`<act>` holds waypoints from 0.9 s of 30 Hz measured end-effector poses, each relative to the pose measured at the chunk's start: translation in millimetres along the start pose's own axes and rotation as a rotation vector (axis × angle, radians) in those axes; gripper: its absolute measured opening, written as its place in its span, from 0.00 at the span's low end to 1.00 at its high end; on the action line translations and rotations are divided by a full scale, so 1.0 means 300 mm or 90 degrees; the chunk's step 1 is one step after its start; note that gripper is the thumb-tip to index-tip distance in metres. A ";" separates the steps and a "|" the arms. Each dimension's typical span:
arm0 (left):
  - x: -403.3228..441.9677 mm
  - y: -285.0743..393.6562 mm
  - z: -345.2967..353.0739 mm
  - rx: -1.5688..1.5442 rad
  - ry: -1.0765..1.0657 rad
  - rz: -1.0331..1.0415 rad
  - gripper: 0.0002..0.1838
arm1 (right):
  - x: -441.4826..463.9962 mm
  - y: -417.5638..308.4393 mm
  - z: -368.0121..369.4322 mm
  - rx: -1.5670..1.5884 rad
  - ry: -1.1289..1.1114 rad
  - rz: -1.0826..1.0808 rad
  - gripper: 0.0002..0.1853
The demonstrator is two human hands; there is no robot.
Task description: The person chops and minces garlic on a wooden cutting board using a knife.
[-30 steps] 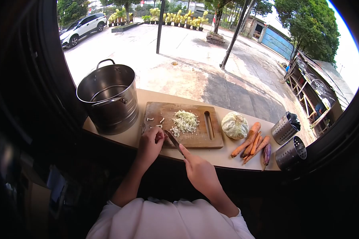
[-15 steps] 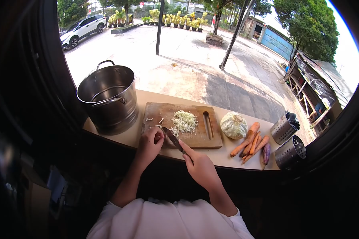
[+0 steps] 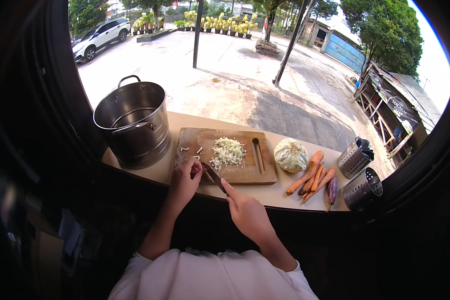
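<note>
A wooden cutting board lies on the counter with a heap of finely chopped white pieces at its middle and a few scraps at the left. My right hand is closed round the handle of a knife, whose blade points up and left over the board's near edge. Beside the blade tip, at the board's near left corner, my left hand has its fingers pinched together; what they hold is too small to make out.
A large steel pot stands left of the board. To the right are a pale cabbage, several carrots, a purple eggplant-like vegetable and two perforated metal holders. The counter's front edge runs below.
The knife blade has shifted and tilted slightly near the left fingertips. The whole view has drifted a little, so the objects appear slightly further left. Both hands keep their grips.
</note>
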State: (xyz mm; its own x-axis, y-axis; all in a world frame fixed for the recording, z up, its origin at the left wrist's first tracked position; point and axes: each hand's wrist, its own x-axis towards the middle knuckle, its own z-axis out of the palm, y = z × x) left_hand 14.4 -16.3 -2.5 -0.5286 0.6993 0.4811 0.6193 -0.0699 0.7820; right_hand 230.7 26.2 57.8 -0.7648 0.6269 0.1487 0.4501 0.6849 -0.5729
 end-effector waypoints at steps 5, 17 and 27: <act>-0.001 0.010 -0.009 -0.005 -0.016 -0.007 0.09 | 0.019 -0.018 -0.006 -0.034 -0.025 0.017 0.27; -0.004 -0.005 -0.002 -0.019 -0.008 0.016 0.08 | 0.029 0.022 -0.007 0.101 0.012 0.005 0.25; -0.001 0.000 -0.003 -0.003 -0.003 0.031 0.08 | 0.015 0.008 -0.018 0.071 -0.009 0.021 0.25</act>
State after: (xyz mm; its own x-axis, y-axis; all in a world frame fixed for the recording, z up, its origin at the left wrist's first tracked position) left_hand 14.0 -17.1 -2.4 -0.4955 0.6986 0.5162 0.6413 -0.1065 0.7598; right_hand 230.8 32.6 61.3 -0.7575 0.6422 0.1175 0.4211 0.6181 -0.6638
